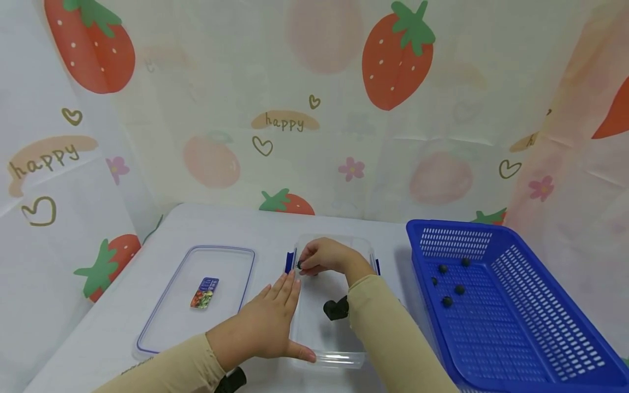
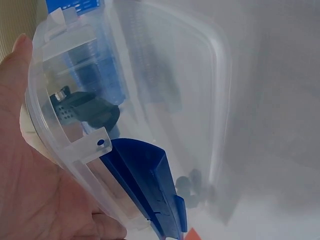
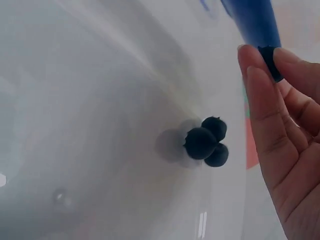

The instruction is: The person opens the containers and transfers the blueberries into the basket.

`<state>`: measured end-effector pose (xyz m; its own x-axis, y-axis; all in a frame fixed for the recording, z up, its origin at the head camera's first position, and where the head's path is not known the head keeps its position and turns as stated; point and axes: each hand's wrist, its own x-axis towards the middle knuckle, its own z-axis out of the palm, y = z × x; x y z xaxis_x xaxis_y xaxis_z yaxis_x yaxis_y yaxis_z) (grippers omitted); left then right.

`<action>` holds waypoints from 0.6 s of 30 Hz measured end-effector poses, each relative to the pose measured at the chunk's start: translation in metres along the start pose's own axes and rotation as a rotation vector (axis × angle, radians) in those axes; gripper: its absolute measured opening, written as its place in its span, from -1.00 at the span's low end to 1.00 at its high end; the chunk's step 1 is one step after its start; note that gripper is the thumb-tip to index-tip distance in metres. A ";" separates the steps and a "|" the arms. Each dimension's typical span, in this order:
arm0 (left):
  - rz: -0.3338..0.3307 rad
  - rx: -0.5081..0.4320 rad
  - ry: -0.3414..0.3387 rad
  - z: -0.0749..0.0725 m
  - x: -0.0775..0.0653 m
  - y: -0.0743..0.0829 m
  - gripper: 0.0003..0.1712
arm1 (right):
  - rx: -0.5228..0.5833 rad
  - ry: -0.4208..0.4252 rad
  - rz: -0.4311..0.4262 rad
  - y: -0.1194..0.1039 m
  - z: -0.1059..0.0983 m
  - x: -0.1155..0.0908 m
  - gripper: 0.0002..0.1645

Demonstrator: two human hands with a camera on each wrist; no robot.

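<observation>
A clear plastic container with blue side clasps stands at the table's middle. My right hand is over its far left part, pinching a blueberry between thumb and fingertips. Three dark blueberries lie together in a corner of the container in the right wrist view. My left hand rests along the container's left side, fingers straight and thumb at the near edge. In the left wrist view a blue clasp hangs out from the wall beside this hand.
A blue perforated basket with several blueberries stands at the right. On the left lies a clear lid with a blue seal, and a small printed label on it. A strawberry-print curtain hangs behind the white table.
</observation>
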<state>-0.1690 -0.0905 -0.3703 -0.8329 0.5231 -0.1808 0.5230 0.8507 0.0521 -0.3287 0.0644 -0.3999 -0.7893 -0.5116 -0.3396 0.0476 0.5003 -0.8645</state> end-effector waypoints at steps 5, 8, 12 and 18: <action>-0.002 -0.003 -0.001 0.001 0.000 0.000 0.46 | 0.006 -0.018 -0.041 -0.004 -0.004 -0.003 -0.92; -0.003 -0.003 0.001 0.001 0.001 0.000 0.47 | 0.047 -0.007 -0.064 -0.007 -0.012 -0.006 -0.90; -0.006 0.000 -0.002 0.001 0.001 0.000 0.48 | 0.083 0.022 -0.102 -0.013 -0.024 -0.014 -0.88; -0.013 -0.004 -0.012 0.002 0.002 0.000 0.47 | 0.103 0.068 -0.160 -0.023 -0.047 -0.033 -0.85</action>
<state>-0.1703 -0.0892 -0.3724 -0.8372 0.5117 -0.1932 0.5118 0.8575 0.0532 -0.3325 0.1024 -0.3515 -0.8311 -0.5288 -0.1723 -0.0220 0.3408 -0.9399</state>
